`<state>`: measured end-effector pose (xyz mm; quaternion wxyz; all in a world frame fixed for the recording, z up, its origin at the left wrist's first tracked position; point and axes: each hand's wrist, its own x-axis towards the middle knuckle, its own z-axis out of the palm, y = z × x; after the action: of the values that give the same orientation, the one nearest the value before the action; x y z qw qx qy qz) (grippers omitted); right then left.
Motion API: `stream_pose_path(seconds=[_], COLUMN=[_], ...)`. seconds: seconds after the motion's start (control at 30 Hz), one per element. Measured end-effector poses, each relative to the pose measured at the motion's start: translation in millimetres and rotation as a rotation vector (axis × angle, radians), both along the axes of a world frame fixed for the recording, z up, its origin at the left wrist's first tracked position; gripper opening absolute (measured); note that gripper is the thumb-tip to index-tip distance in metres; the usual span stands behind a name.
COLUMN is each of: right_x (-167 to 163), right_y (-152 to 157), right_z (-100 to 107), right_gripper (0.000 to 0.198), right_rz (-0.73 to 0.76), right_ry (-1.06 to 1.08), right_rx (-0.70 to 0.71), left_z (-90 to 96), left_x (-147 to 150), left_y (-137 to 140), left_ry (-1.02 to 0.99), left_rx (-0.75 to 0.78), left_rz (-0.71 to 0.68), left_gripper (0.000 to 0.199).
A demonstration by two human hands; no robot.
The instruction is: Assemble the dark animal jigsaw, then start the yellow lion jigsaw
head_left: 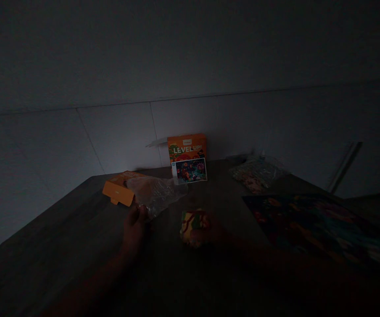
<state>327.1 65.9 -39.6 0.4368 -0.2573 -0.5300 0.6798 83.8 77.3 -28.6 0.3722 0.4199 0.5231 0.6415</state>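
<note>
Fingers closed, my left hand (135, 222) pinches the near edge of a clear plastic bag (158, 193) on the left half of the table. My right hand (209, 231), dim in the shadow, is wrapped round a small block with a yellow, red and green pattern (191, 223). This block is just above or on the tabletop; the dark hides which, and its exact kind is unclear. Behind the bag lies an orange cardboard box (119, 189) on its side with its end flap outward.
An upright orange "LEVEL UP!" box (187, 143) stands at the back, a picture card (190, 171) leaning on it. Another clear bag (259, 174) with contents lies to its right. A dark, colourful picture sheet (308, 224) covers the table's right side. The wall (120, 136) is behind.
</note>
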Motion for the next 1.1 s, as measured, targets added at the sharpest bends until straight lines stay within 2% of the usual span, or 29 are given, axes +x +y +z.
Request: stream_pose_path(seconds=[0.07,0.13,0.2,0.27,0.33,0.43,0.5,0.53,0.6,0.67,0.73,0.8,0.93,1.0,1.1], right_x=[-5.6,-8.8,-8.7,-5.3,0.1,8.4,12.9,14.7,17.3,18.2,17.6,15.3,6.1,0.7,-6.0], right_y=[-8.2,-11.8,-13.1,-14.7,-16.8,-16.3,-13.2,-11.5,-9.3,-9.0,-9.5,-9.3,-6.4,-4.9,-2.5], right_z=[3.9,7.1,9.2,10.5,10.9,10.4,10.6,11.4,14.3,17.7,19.5,18.1,9.6,6.8,5.4], right_gripper=[0.064,0.065,0.072,0.076,0.077,0.070,0.067,0.069,0.076,0.084,0.087,0.084,0.081,0.083,0.083], right_rz=[0.109,0.160,0.181,0.170,0.080,-0.109,-0.137,-0.114,-0.055,-0.035,-0.061,-0.069,-0.123,-0.180,-0.221], right_ry=[-0.008,0.003,-0.019,-0.095,-0.212,-0.372,-0.450,-0.491,-0.587,-0.659,-0.685,-0.677,-0.604,-0.528,-0.447], right_rx=[-0.052,-0.073,-0.073,-0.037,0.132,0.597,0.815,0.855,0.811,0.684,0.588,0.615,0.734,0.674,0.556], left_z=[9.4,25.9,48.3,73.5,98.2,129.9,145.3,150.5,154.9,150.9,140.4,126.8,95.8,74.9,36.4], left_x=[4.1,13.0,29.3,53.1,82.8,133.1,167.2,183.5,211.5,229.2,231.6,216.2,140.1,92.3,33.5], left_y=[0.7,4.9,12.6,24.2,39.9,69.1,89.9,99.8,117.1,128.9,132.8,127.3,84.5,50.9,0.5], left_ry=[0.043,0.139,0.266,0.307,0.319,0.301,0.282,0.279,0.295,0.340,0.415,0.487,0.523,0.494,0.360], left_rx=[0.064,0.198,0.346,0.391,0.443,0.511,0.530,0.528,0.478,0.369,0.233,0.090,-0.096,-0.103,0.008], left_rz=[-0.065,-0.154,-0.258,-0.350,-0.416,-0.465,-0.481,-0.488,-0.522,-0.563,-0.636,-0.742,-0.908,-0.938,-0.978], left_gripper=[0.055,0.049,0.046,0.046,0.044,0.038,0.029,0.024,0.017,0.020,0.037,0.047,0.039,0.055,0.073])
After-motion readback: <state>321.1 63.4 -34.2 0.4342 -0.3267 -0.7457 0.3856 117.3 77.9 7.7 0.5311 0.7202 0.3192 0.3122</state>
